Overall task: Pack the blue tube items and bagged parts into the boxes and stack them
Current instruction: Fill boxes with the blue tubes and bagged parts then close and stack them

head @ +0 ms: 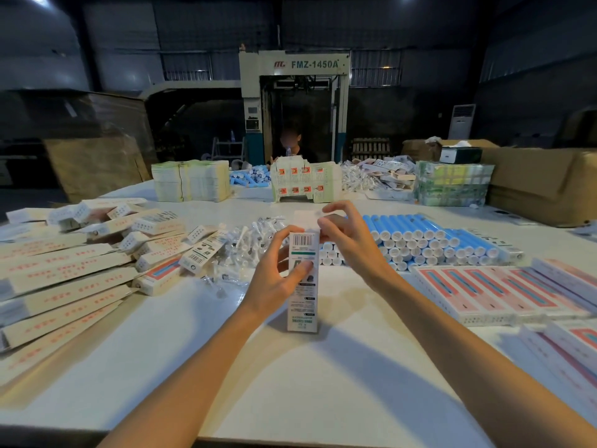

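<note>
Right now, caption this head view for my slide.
Both hands work a carton's top flap, blue tubes stacked alongside.

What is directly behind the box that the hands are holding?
Behind the box lie small bagged parts and stacked blue tubes. The box and the right hand cover where the two piles meet.

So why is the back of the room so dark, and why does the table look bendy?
In the head view, light falls on the white table, so the arms cast shadows, while the hall behind the machine stays dim. The wide-angle lens curves the table's edges. The left hand and box look sharp.
</note>
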